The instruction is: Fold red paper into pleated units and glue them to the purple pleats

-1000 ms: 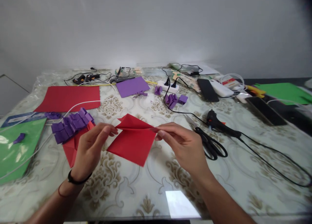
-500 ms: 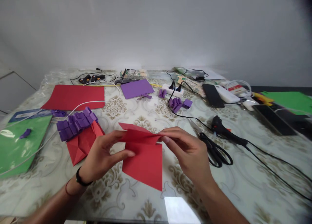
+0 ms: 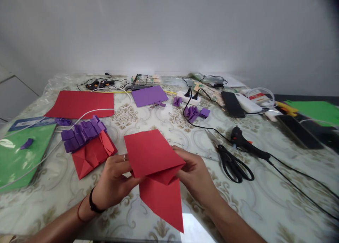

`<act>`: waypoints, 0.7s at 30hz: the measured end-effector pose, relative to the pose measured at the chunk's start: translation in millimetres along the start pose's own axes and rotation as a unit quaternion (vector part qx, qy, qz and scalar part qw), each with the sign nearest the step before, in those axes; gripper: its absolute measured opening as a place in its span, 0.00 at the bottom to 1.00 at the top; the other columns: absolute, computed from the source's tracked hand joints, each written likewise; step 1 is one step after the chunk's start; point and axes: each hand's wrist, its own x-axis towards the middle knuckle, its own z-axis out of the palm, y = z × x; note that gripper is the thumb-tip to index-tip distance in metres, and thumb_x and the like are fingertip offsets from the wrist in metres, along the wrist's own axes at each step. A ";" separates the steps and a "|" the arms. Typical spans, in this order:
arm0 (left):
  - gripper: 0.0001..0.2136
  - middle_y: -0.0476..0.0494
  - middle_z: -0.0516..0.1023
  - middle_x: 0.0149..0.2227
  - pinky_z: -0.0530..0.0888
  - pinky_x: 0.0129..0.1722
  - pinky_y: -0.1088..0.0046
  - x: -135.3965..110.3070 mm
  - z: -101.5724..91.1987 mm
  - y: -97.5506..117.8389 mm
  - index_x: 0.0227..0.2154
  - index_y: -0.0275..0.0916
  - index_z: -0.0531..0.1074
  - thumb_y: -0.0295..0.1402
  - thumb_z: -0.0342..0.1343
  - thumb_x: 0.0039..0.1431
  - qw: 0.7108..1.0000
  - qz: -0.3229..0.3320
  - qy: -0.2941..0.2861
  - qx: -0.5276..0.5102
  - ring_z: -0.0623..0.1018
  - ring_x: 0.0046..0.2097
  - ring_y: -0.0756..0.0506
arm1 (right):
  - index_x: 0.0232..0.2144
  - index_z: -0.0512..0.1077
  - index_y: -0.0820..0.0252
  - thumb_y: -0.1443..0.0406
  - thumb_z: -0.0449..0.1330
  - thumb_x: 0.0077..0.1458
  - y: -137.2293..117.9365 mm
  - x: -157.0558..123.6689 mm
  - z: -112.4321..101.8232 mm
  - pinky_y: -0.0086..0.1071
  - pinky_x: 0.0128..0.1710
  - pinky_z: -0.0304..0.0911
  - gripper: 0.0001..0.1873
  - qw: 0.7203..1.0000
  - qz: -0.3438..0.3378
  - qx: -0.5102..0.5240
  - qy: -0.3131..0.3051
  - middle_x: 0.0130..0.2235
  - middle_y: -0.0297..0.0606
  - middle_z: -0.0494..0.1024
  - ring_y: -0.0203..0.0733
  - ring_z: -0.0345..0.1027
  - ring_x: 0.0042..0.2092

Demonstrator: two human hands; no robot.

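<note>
A folded sheet of red paper [image 3: 152,153] is held up over the table between both hands, one flap facing me and another hanging below it. My left hand [image 3: 116,179] grips its left edge, thumb in front and fingers partly behind. On the right side my right hand [image 3: 194,172] is closed on the fold, its fingertips hidden by the paper. Left of my left hand lies a folded red paper piece [image 3: 91,155] with a pleated purple paper strip [image 3: 83,133] along its top. Black-handled scissors [image 3: 233,163] rest right of my right hand, beside a black glue gun [image 3: 246,144].
A red sheet [image 3: 82,104] and a green pack [image 3: 26,155] lie at the left. Farther back are a purple sheet [image 3: 149,95], purple paper pieces [image 3: 192,113] and a white power strip [image 3: 189,98]. Phones [image 3: 233,103] and cables occupy the right side.
The red paper has tilted and turned, so a broad upper flap now faces me and the lower flap hangs nearer. Both hands have shifted slightly lower, still holding it.
</note>
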 end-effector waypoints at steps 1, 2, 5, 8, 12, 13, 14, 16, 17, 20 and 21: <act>0.12 0.53 0.75 0.20 0.66 0.20 0.79 -1.0 0.9 -0.1 0.28 0.40 0.81 0.35 0.64 0.69 1.000 -0.006 -0.007 0.002 0.70 0.20 0.54 | 0.35 0.85 0.52 0.60 0.73 0.58 0.0 -0.2 0.8 0.30 0.41 0.71 0.04 1.000 -0.012 -0.008 -0.007 0.38 0.36 0.83 0.42 0.77 0.41; 0.11 0.53 0.76 0.20 0.66 0.21 0.79 -2.2 1.6 -0.1 0.29 0.40 0.82 0.35 0.64 0.68 1.000 -0.016 -0.014 0.004 0.70 0.20 0.54 | 0.37 0.86 0.51 0.61 0.73 0.58 0.2 -0.6 1.6 0.32 0.44 0.71 0.04 1.000 -0.022 -0.014 -0.013 0.39 0.36 0.84 0.43 0.77 0.42; 0.06 0.52 0.82 0.25 0.72 0.25 0.80 -5.1 2.9 0.7 0.35 0.41 0.84 0.34 0.65 0.67 0.997 -0.060 -0.041 -0.027 0.76 0.23 0.53 | 0.39 0.85 0.49 0.65 0.74 0.57 1.7 -3.1 3.7 0.35 0.49 0.71 0.07 0.998 -0.045 -0.019 -0.033 0.41 0.36 0.84 0.45 0.77 0.45; 0.05 0.47 0.87 0.32 0.78 0.33 0.79 -4.7 2.7 2.7 0.38 0.39 0.85 0.32 0.65 0.67 0.985 -0.119 -0.075 -0.095 0.84 0.31 0.48 | 0.37 0.83 0.51 0.68 0.72 0.57 2.0 -6.5 4.7 0.36 0.47 0.70 0.06 0.997 -0.059 -0.037 -0.038 0.38 0.35 0.82 0.44 0.75 0.41; 0.06 0.47 0.87 0.33 0.78 0.34 0.77 -2.4 1.5 4.8 0.37 0.39 0.85 0.32 0.63 0.68 0.970 -0.158 -0.117 -0.144 0.83 0.31 0.48 | 0.34 0.80 0.53 0.71 0.70 0.56 1.1 -9.6 5.4 0.34 0.41 0.68 0.07 0.994 -0.078 -0.073 -0.033 0.35 0.34 0.80 0.42 0.72 0.37; 0.07 0.47 0.86 0.31 0.78 0.33 0.76 -2.2 1.4 5.1 0.36 0.38 0.84 0.32 0.62 0.68 0.967 -0.165 -0.127 -0.146 0.82 0.31 0.48 | 0.32 0.79 0.53 0.71 0.70 0.54 0.9 -9.9 5.7 0.34 0.40 0.67 0.07 0.993 -0.078 -0.079 -0.031 0.34 0.33 0.79 0.42 0.71 0.36; 0.09 0.47 0.85 0.31 0.78 0.33 0.76 -2.3 1.5 5.3 0.34 0.38 0.83 0.33 0.61 0.69 0.965 -0.173 -0.134 -0.143 0.81 0.30 0.47 | 0.30 0.77 0.54 0.72 0.69 0.53 0.6 -10.2 6.2 0.34 0.39 0.67 0.08 0.993 -0.075 -0.085 -0.028 0.33 0.32 0.77 0.41 0.70 0.35; 0.12 0.47 0.83 0.29 0.76 0.31 0.76 -3.0 2.1 5.3 0.31 0.37 0.82 0.35 0.60 0.70 0.965 -0.183 -0.138 -0.127 0.80 0.30 0.47 | 0.26 0.74 0.55 0.72 0.69 0.51 -0.3 -10.5 7.5 0.35 0.39 0.67 0.09 0.993 -0.061 -0.097 -0.026 0.30 0.31 0.75 0.40 0.68 0.34; 0.13 0.47 0.83 0.28 0.75 0.30 0.76 -3.5 2.6 5.2 0.30 0.37 0.81 0.36 0.60 0.70 0.967 -0.180 -0.139 -0.118 0.79 0.29 0.48 | 0.26 0.73 0.55 0.72 0.68 0.50 -0.9 -10.5 8.2 0.35 0.39 0.67 0.09 0.993 -0.052 -0.102 -0.029 0.29 0.30 0.74 0.40 0.68 0.33; 0.15 0.49 0.80 0.25 0.70 0.27 0.79 -4.6 3.5 3.9 0.28 0.37 0.79 0.36 0.59 0.71 0.974 -0.155 -0.140 -0.085 0.75 0.26 0.50 | 0.26 0.73 0.56 0.72 0.67 0.47 -2.7 -10.3 10.2 0.34 0.37 0.66 0.08 0.994 -0.020 -0.098 -0.036 0.28 0.29 0.72 0.39 0.68 0.32; 0.15 0.49 0.79 0.24 0.69 0.26 0.79 -4.8 3.6 3.2 0.27 0.37 0.79 0.36 0.59 0.71 0.976 -0.147 -0.142 -0.075 0.74 0.25 0.51 | 0.26 0.73 0.56 0.72 0.67 0.47 -3.3 -10.0 10.6 0.33 0.36 0.65 0.07 0.995 -0.009 -0.091 -0.035 0.27 0.28 0.71 0.39 0.68 0.32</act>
